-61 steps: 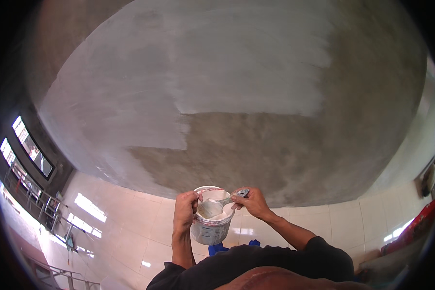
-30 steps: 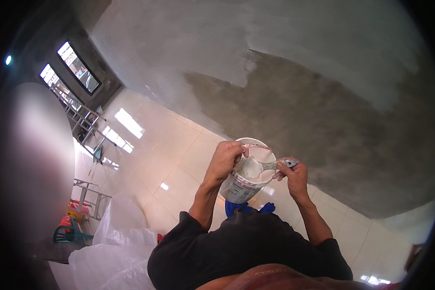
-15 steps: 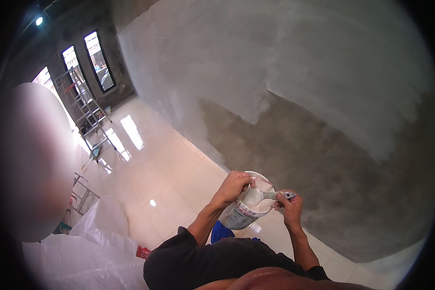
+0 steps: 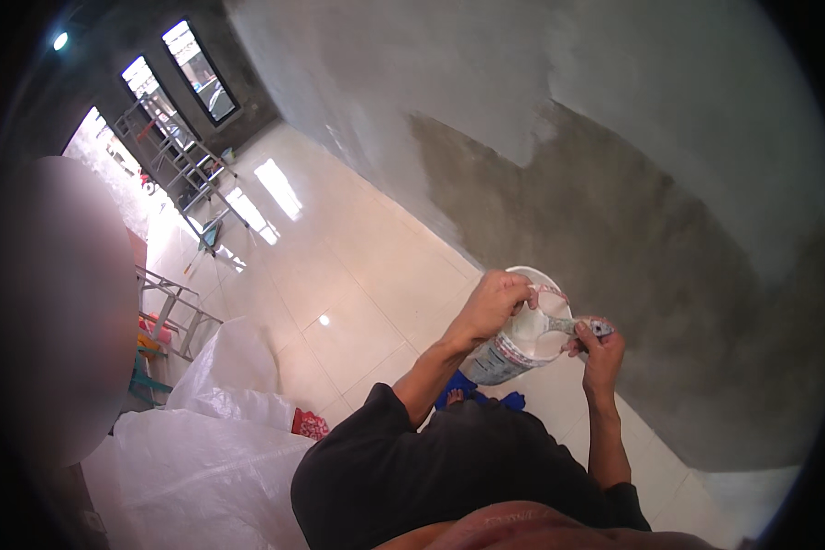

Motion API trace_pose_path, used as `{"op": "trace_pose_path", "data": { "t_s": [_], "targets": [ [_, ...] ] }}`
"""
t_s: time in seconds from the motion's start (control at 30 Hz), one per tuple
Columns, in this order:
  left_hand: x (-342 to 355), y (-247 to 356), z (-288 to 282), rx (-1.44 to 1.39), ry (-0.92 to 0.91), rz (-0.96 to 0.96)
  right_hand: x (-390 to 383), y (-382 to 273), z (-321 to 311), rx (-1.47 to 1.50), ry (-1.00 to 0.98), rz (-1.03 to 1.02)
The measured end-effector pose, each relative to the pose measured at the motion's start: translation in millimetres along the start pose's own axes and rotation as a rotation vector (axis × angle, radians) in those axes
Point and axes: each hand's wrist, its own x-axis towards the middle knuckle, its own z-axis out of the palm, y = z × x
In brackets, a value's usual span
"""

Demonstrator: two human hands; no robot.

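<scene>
I keep my left hand (image 4: 495, 307) gripping the tub (image 4: 522, 344) rim steady, fingers curled, while my right hand (image 4: 600, 353) fingers pinch the scraper (image 4: 568, 325), scooping slowly.

Glossy cream tiled floor (image 4: 357, 275), white plastic sheeting (image 4: 202, 458) (crumpled), blue cloth (image 4: 467, 394), metal scaffold frame (image 4: 179, 170)

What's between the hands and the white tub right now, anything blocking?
Nothing visible. The left hand already grips the rim of the white tub, and the right hand holds a tool whose end reaches down inside it. The tub's mouth is open, without a lid.
</scene>
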Motion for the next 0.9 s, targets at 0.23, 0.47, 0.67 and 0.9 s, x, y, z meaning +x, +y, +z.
{"op": "trace_pose_path", "data": {
  "t_s": [0.23, 0.47, 0.67, 0.9],
  "targets": [
    [2, -2, 9, -0.016, -0.027, -0.111, 0, 19, -15, 0.0, 0.005, 0.026],
    [21, 1, 18, -0.112, -0.055, -0.121, 6, -17, -10, -0.036, -0.088, 0.109],
    [27, 0, 25, -0.133, -0.11, -0.06, -1, -16, -15, -0.09, -0.033, -0.013],
    [21, -3, 27, -0.141, -0.055, 0.022, -9, -6, -20, -0.642, 0.115, -0.46]
  ]
}}
